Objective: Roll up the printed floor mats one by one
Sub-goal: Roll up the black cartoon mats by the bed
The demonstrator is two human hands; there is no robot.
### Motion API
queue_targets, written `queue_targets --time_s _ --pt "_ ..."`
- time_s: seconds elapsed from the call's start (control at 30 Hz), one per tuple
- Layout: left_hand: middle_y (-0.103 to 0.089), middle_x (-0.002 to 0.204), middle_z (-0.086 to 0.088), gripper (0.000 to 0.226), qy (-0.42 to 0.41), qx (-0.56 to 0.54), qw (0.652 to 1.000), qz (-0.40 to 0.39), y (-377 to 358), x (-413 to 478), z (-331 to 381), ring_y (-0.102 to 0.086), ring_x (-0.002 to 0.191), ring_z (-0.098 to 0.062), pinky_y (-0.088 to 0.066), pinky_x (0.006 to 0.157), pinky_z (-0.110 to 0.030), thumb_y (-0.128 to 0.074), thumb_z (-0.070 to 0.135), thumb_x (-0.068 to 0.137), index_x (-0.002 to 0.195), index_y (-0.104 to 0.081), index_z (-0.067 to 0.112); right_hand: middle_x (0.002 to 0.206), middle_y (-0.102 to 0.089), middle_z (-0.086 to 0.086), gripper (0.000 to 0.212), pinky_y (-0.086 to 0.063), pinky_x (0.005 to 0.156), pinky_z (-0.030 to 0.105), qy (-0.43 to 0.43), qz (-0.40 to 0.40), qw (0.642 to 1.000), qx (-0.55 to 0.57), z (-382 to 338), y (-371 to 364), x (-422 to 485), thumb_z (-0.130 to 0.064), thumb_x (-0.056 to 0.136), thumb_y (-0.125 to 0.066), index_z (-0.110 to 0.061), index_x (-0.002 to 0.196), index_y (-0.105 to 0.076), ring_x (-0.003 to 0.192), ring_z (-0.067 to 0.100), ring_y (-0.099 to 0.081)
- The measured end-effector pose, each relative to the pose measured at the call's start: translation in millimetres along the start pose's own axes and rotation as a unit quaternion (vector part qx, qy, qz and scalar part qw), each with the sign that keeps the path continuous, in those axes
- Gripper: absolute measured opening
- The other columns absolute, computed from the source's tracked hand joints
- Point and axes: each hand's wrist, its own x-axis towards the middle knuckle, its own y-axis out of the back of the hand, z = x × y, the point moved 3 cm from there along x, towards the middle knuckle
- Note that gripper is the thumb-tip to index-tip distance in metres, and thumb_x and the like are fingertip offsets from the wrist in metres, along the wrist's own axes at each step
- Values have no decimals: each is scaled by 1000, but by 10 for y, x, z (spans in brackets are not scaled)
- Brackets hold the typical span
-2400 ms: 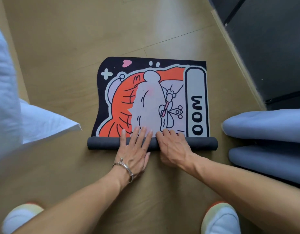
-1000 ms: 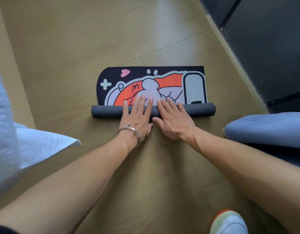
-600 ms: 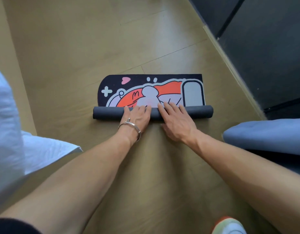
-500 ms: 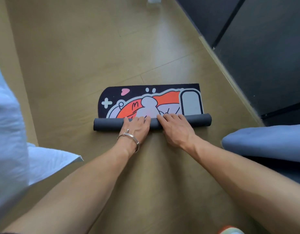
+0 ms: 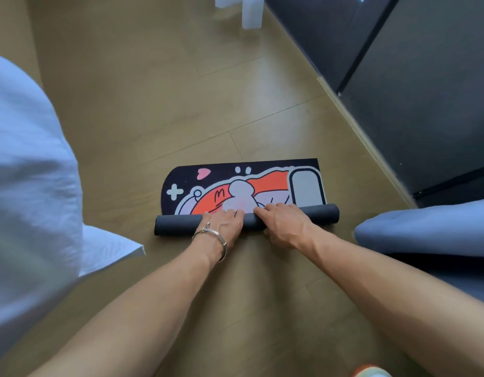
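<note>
A printed floor mat (image 5: 306, 186) with a black border and an orange-and-white cartoon lies on the wooden floor, mostly rolled. Its near part is a dark grey roll (image 5: 178, 225) lying crosswise, with a short printed strip still flat beyond it. My left hand (image 5: 224, 225), a silver bracelet at its wrist, sits on the middle of the roll with its fingers curled over the far side. Right beside it, my right hand (image 5: 285, 223) grips the roll the same way. The hands nearly touch.
Blue-grey rolled mats (image 5: 426, 229) lie stacked at the right, close to the roll's end. White cloth (image 5: 26, 172) fills the left side. A dark wall with a baseboard (image 5: 371, 140) runs along the right. A white object (image 5: 251, 9) stands at the top.
The roll has moved away from me and grown thicker, leaving less flat mat showing. My fingers went from flat across the roll to curled over it. The view has tilted up.
</note>
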Motion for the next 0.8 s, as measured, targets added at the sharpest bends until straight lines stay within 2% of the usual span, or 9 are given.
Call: queue_targets --time_s 0.2,0.3,0.37,0.43,0.53,0.63,0.67,0.7,0.8 --pt "-54 121 -8 44 -34 12 998 -54 3 -80 -18 -53 111 -29 -43 85 -40 -59 17 89 128 -39 13 130 -49 10 41 -37 100 45 -8 -14 1000 -1 -114 -99 -120 -21 96 -47 -16 134 -35 118 29 -47" --pt "-61 112 -5 37 -60 -13 992 -106 -6 -73 -63 -58 102 -25 -46 86 -36 -57 15 89 124 -45 14 149 -25 17 68 -20 112 51 -4 49 998 -47 -262 -233 -355 -18 94 -44 -9 150 -6 137 35 -24" --pt "-60 115 -4 45 -69 -45 989 -126 -71 -108 -80 -57 103 -23 -46 86 -36 -58 12 89 130 -42 16 157 -2 18 70 -5 116 52 0 33 998 -59 -362 -335 -509 -15 97 -34 -8 151 11 145 37 -2" --pt "-50 128 -5 60 -80 -57 991 -94 -107 -171 -77 -50 112 -23 -45 90 -37 -60 11 87 140 -33 17 158 9 18 68 2 116 51 -4 15 997 -70 -393 -384 -542 -15 99 -28 -7 149 18 145 36 9" --pt "-34 143 -3 70 -54 -51 997 1 -198 -246 -100 -39 127 -23 -37 101 -36 -56 12 88 147 -20 19 159 11 16 67 1 116 49 -13 6 998 -54 -337 -348 -321 -20 101 -26 -8 148 20 146 33 11" --pt "-40 143 -8 54 17 -31 991 127 -316 -324 -76 -42 130 -25 -32 106 -49 -43 30 94 145 -33 15 159 12 13 81 2 116 49 -38 -36 999 1 -261 -219 -22 -47 99 -35 -11 150 17 146 32 13" --pt "-44 142 -11 57 42 -41 989 134 -358 -368 -44 -45 129 -27 -35 103 -55 -47 36 91 143 -39 13 159 12 13 87 2 116 50 -45 -47 998 18 -250 -162 45 -55 96 -37 -12 150 16 146 32 13" --pt "-40 146 -14 64 57 -37 990 123 -397 -394 -9 -41 133 -29 -32 104 -59 -50 40 89 144 -37 12 159 12 13 91 1 116 50 -49 -51 997 25 -244 -116 87 -59 94 -38 -12 151 15 146 32 13" --pt "6 159 -10 76 77 -17 997 13 -521 -343 18 3 146 -27 -2 112 -57 -33 46 96 151 8 12 159 11 13 91 2 116 50 -44 -14 999 15 -250 -112 28 -56 94 -41 -10 151 13 146 33 11"
